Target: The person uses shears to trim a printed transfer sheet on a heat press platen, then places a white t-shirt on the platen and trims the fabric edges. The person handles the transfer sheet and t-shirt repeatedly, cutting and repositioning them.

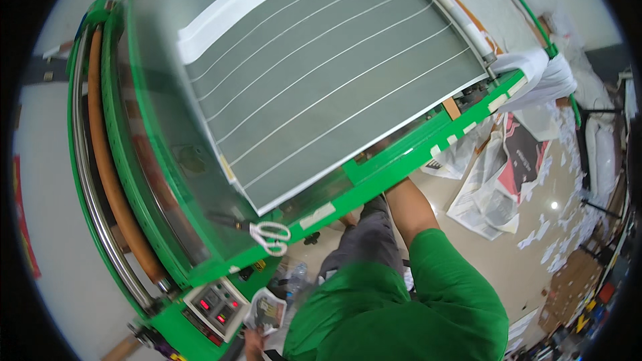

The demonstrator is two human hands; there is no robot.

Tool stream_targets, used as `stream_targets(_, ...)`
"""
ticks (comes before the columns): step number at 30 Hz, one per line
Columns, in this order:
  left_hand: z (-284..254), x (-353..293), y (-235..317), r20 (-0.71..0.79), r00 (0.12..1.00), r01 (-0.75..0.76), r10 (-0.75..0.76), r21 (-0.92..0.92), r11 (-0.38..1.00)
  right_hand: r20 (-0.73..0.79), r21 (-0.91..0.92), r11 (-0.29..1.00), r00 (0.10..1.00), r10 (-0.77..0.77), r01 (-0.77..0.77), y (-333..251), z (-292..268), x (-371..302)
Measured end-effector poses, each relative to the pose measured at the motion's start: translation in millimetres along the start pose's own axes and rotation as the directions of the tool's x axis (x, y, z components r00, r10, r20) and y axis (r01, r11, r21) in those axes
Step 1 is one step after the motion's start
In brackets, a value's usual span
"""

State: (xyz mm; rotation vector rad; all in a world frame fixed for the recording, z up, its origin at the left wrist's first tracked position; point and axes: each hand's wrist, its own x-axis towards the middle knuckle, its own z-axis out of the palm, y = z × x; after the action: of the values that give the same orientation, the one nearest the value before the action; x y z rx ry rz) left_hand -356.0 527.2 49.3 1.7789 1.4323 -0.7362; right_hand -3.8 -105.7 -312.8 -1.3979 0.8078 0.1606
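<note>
A large green-framed metal roller machine (382,179) is spreading from eight to one o'clock, seemingly keeping a broad grey, white-striped sheet (334,87) flat at twelve — at four, the right arm (409,208) is reaching beneath, its hand hidden, grip untellable; white-handled scissors (270,238) are lying at seven, perhaps for handiness — near half past six, the left hand (253,343) is touching a small white printed piece (269,310), its grip unclear

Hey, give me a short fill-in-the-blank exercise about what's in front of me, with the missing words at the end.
1. The machine has a ____ frame, which hides part of the right forearm.
2. A pair of ____ with white handles lies there.
3. The sheet has ____ lines.
4. The control panel's displays glow ____.

Missing words: green; scissors; white; red.
</note>
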Motion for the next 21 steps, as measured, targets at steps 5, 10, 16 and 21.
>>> stream_targets(5, 35, -65, 25, -0.053, 0.995, -0.059, 0.084, 0.363, 0.930, -0.095, -0.588, 0.808, 0.990, -0.099, 0.024, 25, 20, 25)
stream_targets(10, 84, -66, 81, 0.047, 0.991, -0.130, 0.124, 0.536, 0.834, -0.087, -0.693, 0.720, 0.990, -0.110, 0.019, 36, 37, 15)
stream_targets(16, 118, -32, 128, 0.232, 0.948, -0.318, 0.220, 0.621, 0.716, -0.005, -0.735, 0.673, 0.992, -0.129, 0.084, 30, 33, -27)
stream_targets(21, 140, 1, 189, 0.461, 0.816, -0.577, 0.348, 0.646, 0.499, 0.004, -0.671, 0.725, 0.979, -0.204, 0.154, 29, 0, -84)
